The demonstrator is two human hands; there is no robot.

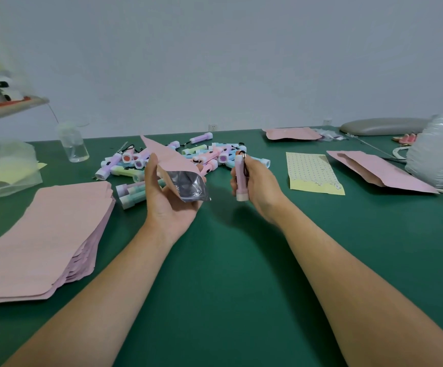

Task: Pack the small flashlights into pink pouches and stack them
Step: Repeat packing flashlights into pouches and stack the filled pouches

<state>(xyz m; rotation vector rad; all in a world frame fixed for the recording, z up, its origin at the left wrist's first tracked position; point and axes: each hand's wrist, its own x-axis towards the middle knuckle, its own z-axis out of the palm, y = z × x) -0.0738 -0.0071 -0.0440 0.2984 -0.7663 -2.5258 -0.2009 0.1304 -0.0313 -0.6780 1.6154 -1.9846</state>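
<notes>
**Operator:** What is my left hand doing?

**Spotter:** Your left hand, just left of the frame's middle, lies palm up. It grips a pink foil-lined pouch, with your thumb on its left edge and your fingers curled up round its right. The pouch's long axis slants from the closed end at upper left to the mouth at lower right. The mouth gapes open, shows silver lining, and faces toward your right hand.

**Operator:** And the right?

**Spotter:** Your right hand, just right of middle, has its fingers curled round a small pink plastic flashlight. The flashlight stands nearly upright in the frame, wide lens head down and the lanyard end with its black cord up. It is near the pouch's mouth but apart from it.

**Operator:** What lies around them?

**Spotter:** Beyond both hands, a pile of pastel flashlights lies on the green table mat, pointing every way. At lower left sits a stack of flat pink pouches. Right of your right hand lies a yellow dotted sheet. Past it, loose pink pouches lie toward the right edge. A clear plastic bottle stands at the mat's upper left.
</notes>
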